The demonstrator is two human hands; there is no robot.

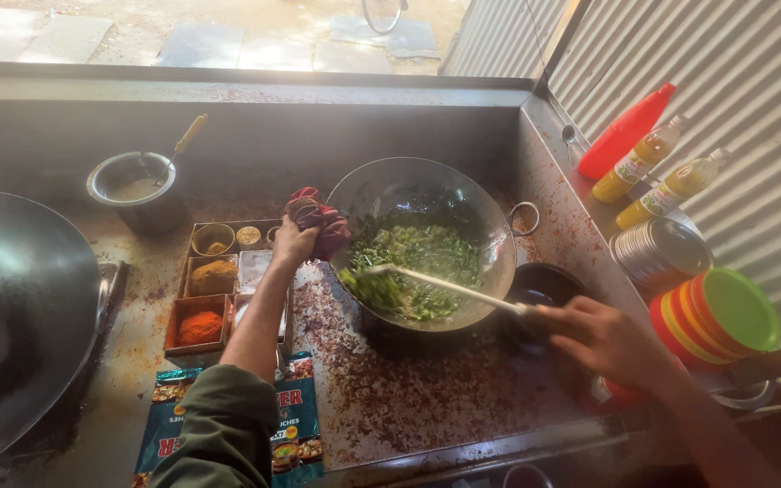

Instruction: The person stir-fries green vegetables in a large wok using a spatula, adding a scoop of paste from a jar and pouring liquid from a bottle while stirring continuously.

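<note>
A steel wok (pixel 427 194) tilts toward me on the stained metal counter, holding chopped green vegetables (pixel 413 262). My left hand (pixel 293 242) grips the wok's left edge through a dark red cloth (pixel 318 221). My right hand (pixel 594 339) is closed on the handle of a long metal spatula (pixel 449 285), whose blade lies in the greens at the wok's near left side.
Spice containers (pixel 214 280) with orange and red powders sit left of the wok, a small pot with a ladle (pixel 133 190) behind them, and a big dark wok (pixel 20 298) at far left. Sauce bottles (pixel 644 158), steel plates (pixel 662 253) and stacked coloured plates (pixel 720 316) line the right side.
</note>
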